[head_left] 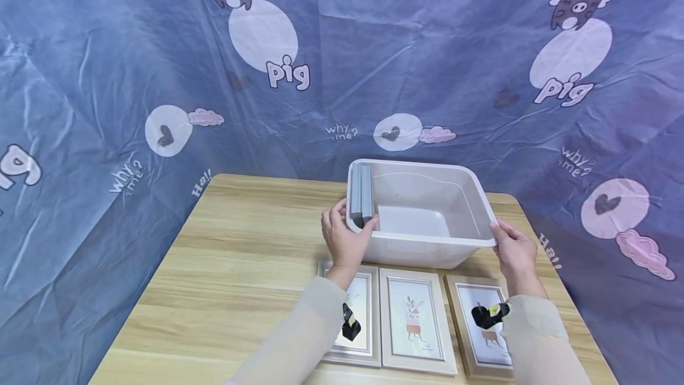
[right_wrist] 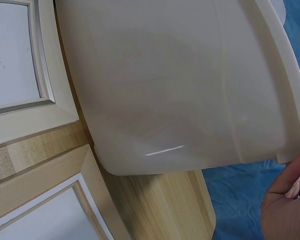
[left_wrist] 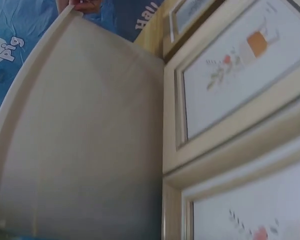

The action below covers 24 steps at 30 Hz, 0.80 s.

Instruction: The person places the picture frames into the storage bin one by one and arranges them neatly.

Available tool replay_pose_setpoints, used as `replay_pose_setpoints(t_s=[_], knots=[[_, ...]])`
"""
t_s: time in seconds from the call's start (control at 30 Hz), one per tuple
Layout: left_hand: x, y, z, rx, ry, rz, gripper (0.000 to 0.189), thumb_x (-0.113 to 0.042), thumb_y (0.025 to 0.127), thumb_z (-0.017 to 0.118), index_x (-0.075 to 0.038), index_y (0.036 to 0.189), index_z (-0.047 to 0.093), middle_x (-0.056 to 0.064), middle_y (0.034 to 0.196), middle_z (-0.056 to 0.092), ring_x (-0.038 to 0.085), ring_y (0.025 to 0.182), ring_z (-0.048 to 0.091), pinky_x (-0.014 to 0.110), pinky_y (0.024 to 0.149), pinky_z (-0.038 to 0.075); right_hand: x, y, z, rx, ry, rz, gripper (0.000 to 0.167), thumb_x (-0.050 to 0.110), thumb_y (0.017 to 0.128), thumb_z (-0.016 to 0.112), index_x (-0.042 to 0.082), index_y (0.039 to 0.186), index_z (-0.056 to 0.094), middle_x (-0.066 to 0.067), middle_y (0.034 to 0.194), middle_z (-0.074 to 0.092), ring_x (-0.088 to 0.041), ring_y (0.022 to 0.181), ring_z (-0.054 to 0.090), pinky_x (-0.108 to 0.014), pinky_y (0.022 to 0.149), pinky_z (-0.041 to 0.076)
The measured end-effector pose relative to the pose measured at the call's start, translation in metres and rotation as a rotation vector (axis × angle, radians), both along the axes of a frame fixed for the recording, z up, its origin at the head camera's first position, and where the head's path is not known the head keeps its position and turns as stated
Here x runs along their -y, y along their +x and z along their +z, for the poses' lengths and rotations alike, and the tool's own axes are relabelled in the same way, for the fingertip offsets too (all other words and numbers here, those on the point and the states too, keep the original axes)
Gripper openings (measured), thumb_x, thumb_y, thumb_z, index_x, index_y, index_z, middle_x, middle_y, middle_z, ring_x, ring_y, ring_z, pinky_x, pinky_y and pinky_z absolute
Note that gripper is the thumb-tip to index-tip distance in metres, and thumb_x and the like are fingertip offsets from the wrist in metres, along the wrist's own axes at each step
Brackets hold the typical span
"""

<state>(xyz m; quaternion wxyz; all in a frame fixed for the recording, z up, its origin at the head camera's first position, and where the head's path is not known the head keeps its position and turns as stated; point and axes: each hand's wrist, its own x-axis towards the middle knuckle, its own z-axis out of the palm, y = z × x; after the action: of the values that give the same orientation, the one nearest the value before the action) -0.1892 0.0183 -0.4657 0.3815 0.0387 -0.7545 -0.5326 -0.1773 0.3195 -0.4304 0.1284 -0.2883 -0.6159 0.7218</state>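
A white plastic bin (head_left: 417, 248) stands at the back of the table, and two slim blue-grey upright pieces (head_left: 361, 192) are side by side against its left wall. At the bin's front left corner, my left hand (head_left: 346, 241) grips the rim, with its thumb over the edge near those pieces. My right hand (head_left: 515, 252) pinches the rim at the front right corner; the right wrist view also shows this hand (right_wrist: 287, 200). Before the bin lie three picture frames: a left one (head_left: 374, 337), a middle one (head_left: 419, 319) and a right one (head_left: 458, 325), partly covered by my sleeves.
The wooden table (head_left: 230, 266) extends left of the bin and the frames. A blue printed cloth (head_left: 342, 64) hangs behind the table and along both sides. A small black device (head_left: 351, 325) is on my left wrist and another black device (head_left: 488, 315) on my right.
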Motion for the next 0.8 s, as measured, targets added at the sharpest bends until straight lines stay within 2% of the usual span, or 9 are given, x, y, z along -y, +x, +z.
replay_pose_setpoints(t_s=[0.13,0.2,0.3,0.4,0.5,0.63,0.8], knots=[[0.015,-0.003,-0.006,-0.061,-0.004,-0.130,0.078,-0.026,0.061,0.090,-0.003,0.124,0.051,0.013,0.112,0.047,0.032,0.096,0.048,0.042,0.086,0.043,-0.001,0.000,-0.001,0.001,-0.001,0.006,0.022,0.014,0.087,0.069,0.031,0.074,0.071,0.015,0.069,0.062,0.000,0.062,0.056,-0.011,0.049,0.045],[0.023,-0.004,-0.008,-0.067,-0.001,-0.197,0.079,-0.026,0.063,0.089,-0.001,0.127,0.049,0.013,0.116,0.046,0.035,0.099,0.047,0.045,0.087,0.044,-0.001,0.000,-0.002,0.002,0.005,0.007,0.021,0.014,0.087,0.069,0.031,0.075,0.071,0.015,0.069,0.062,0.000,0.062,0.055,-0.011,0.049,0.044],[0.036,-0.005,-0.011,-0.021,0.032,-0.288,0.082,-0.026,0.065,0.088,-0.002,0.131,0.046,0.012,0.118,0.046,0.034,0.102,0.046,0.047,0.088,0.043,-0.001,0.000,-0.002,0.000,0.012,0.006,0.020,0.015,0.087,0.069,0.031,0.075,0.070,0.015,0.069,0.062,0.000,0.063,0.056,-0.011,0.049,0.044],[0.050,-0.006,-0.014,0.062,0.073,-0.367,0.082,-0.023,0.066,0.087,-0.003,0.134,0.045,0.011,0.120,0.048,0.033,0.106,0.047,0.049,0.089,0.041,0.000,0.000,-0.003,-0.006,0.016,0.005,0.021,0.015,0.087,0.069,0.031,0.074,0.070,0.015,0.068,0.062,0.000,0.061,0.055,-0.011,0.049,0.044],[0.066,-0.007,-0.019,0.153,0.085,-0.422,0.081,-0.019,0.066,0.086,-0.002,0.134,0.045,0.016,0.122,0.050,0.032,0.107,0.048,0.051,0.090,0.041,0.001,0.001,-0.002,-0.013,0.015,0.001,0.023,0.014,0.087,0.069,0.031,0.072,0.070,0.014,0.067,0.062,0.000,0.059,0.055,-0.011,0.047,0.043],[0.087,-0.006,-0.030,0.295,0.083,-0.466,0.077,-0.018,0.068,0.086,-0.001,0.133,0.047,0.019,0.124,0.051,0.031,0.107,0.050,0.051,0.092,0.043,0.000,0.001,-0.002,-0.012,0.021,-0.001,0.021,0.014,0.087,0.068,0.030,0.074,0.070,0.014,0.067,0.063,0.000,0.059,0.054,-0.011,0.047,0.043],[0.111,-0.002,-0.049,0.521,0.075,-0.488,0.072,-0.021,0.072,0.084,-0.001,0.132,0.050,0.018,0.125,0.053,0.033,0.110,0.053,0.046,0.095,0.045,-0.001,0.001,-0.001,-0.008,0.015,-0.001,0.016,0.015,0.087,0.070,0.029,0.078,0.071,0.014,0.068,0.063,0.000,0.061,0.054,-0.011,0.048,0.043]])
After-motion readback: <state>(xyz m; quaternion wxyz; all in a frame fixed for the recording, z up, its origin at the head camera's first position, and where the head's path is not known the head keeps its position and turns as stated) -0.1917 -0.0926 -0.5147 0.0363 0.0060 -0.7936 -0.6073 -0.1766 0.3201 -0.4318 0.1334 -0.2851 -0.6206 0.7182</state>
